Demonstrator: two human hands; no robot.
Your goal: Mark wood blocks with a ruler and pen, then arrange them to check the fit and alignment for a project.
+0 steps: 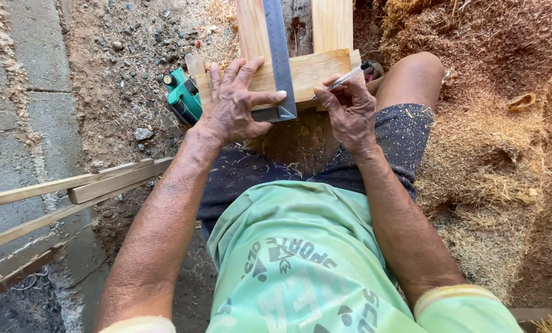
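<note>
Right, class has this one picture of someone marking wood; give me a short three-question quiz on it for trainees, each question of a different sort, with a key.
1. True or false: the left hand lies flat on the metal square, pressing it to the wooden board.
2. What does the right hand hold? A) a hammer B) a pen C) a chisel
3. Fill in: the green power tool lies on the ground to the ____ of the board.

Key
1. True.
2. B: the pen, its tip at the board beside the square's blade.
3. Left, next to the left hand.
</note>
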